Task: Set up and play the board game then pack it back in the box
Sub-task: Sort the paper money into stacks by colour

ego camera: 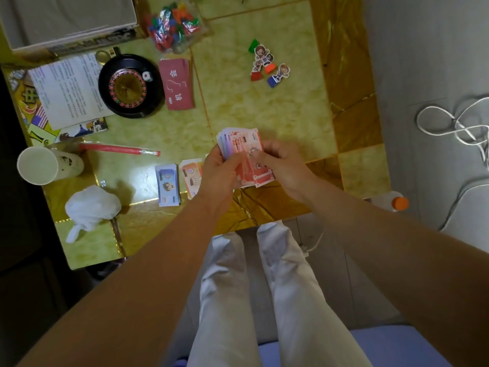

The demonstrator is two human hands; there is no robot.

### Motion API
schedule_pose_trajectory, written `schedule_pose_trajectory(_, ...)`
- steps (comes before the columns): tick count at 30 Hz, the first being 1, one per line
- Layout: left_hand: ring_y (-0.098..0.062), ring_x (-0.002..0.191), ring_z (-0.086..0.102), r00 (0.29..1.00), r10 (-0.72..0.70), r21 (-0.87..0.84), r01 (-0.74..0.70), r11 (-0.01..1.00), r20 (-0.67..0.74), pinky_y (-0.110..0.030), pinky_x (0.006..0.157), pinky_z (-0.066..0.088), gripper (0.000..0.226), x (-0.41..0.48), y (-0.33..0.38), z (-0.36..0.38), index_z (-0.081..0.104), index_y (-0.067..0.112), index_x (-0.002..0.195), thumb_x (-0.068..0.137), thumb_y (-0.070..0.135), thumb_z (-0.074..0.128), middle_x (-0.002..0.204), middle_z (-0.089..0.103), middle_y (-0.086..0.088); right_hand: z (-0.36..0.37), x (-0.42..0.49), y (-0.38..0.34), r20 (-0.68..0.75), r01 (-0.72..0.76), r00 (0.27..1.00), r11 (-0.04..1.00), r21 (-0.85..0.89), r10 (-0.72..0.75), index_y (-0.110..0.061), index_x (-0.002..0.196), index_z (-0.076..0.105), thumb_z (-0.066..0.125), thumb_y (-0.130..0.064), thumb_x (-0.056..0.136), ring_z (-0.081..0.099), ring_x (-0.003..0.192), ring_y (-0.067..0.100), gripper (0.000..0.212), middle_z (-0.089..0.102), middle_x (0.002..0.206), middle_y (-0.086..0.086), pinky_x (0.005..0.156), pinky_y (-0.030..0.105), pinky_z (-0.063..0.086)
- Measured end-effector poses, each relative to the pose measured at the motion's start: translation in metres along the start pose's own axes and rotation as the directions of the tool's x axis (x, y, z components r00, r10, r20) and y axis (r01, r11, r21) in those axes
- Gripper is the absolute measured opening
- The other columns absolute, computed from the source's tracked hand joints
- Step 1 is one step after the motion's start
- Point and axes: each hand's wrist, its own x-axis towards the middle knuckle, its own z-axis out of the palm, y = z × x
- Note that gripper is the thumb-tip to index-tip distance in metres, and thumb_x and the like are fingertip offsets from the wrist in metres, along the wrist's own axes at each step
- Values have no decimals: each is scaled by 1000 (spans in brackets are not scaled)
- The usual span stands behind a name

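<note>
Yellow tiled surface (pixel 264 109) below, left grip (pixel 221 172) curled round the fanned play money (pixel 239 143), right grip (pixel 281 165) pinching its red notes; I'd peel singles onto the sorted piles (pixel 168 184) just left.

Hands: two, the left hand (pixel 221 168) and the right hand (pixel 284 168), both holding one fan of notes (pixel 242 144).
Money stacks on the tabletop (pixel 264 115): two, a blue stack (pixel 167 185) and an orange stack (pixel 191 177), lower centre of the frame.
Pawn stands (pixel 270 68): four; green, red, orange, blue.
Roulette wheel (pixel 127 87): one.
Die (pixel 146 76): one.
Red card pile (pixel 177 84): one.
Bag of plastic pieces (pixel 173 25): one.
Cup (pixel 47 165): one.
</note>
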Motion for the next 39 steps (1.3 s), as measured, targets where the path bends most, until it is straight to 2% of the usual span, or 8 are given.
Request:
schedule_pose_trajectory(7,-29,85,70,999,20,12,-20,1000,37,-45,71,60,29,-2,-1,12,59,2,118,90,-2,58,105,70,-16,-18,-5,-1,-5,-32,999,999,41,32,-3,120,61,57,-10,95,65,104,38,26,67,114,20,93,51,52)
schedule_pose_trajectory(14,-13,65,68,997,50,59,-53,997,52,-33,64,59,19,-1,0,22,59,6,104,90,-6,56,69,70,5,-34,-3,-1,-90,-69,992,983,170,86,5,120,56,52,-7,97,60,109,44,26,61,119,28,99,56,46)
schedule_pose_trajectory(18,-14,70,71,995,49,9,-50,999,89,-29,62,58,24,-1,1,26,60,7,110,89,-6,57,77,73,5,-39,-4,-4,-79,-78,992,979,191,95,4,118,57,52,-7,97,63,97,31,24,64,112,23,94,49,49)
schedule_pose_trajectory(23,-20,83,71,987,-23,-119,42,992,160,-34,71,59,29,-2,-1,29,58,3,119,91,-2,54,92,74,-4,-43,-1,-7,13,-153,988,940,306,157,-11,113,56,50,-11,99,64,75,15,15,65,94,6,64,30,50)
schedule_pose_trajectory(29,-29,96,67,985,-80,-127,99,987,151,-43,85,57,35,-1,0,32,57,3,126,91,0,56,109,68,-14,-48,1,-8,118,-248,969,875,416,219,-12,123,50,47,-12,99,59,81,14,24,63,96,4,69,27,42)
schedule_pose_trajectory(33,-24,86,69,1000,13,50,-14,999,13,-40,73,59,53,0,2,36,43,9,139,90,-6,56,111,67,-12,-50,3,-5,115,-243,970,874,421,214,-8,126,52,49,-9,98,64,80,16,28,65,98,8,68,30,48)
schedule_pose_trajectory(36,-23,91,70,994,104,59,-105,993,20,-38,74,60,81,0,2,36,16,29,149,90,-14,51,127,58,-13,-48,5,-4,52,-196,980,888,416,192,-8,103,58,50,-3,96,66,81,21,11,67,96,10,74,36,51)
schedule_pose_trajectory(39,-33,96,66,962,268,182,-272,945,42,-51,77,58,61,-1,2,37,33,27,130,88,-14,50,121,56,-19,-43,7,-4,-36,-122,989,931,345,143,-15,92,60,51,-1,95,66,81,20,17,68,93,7,79,39,52)
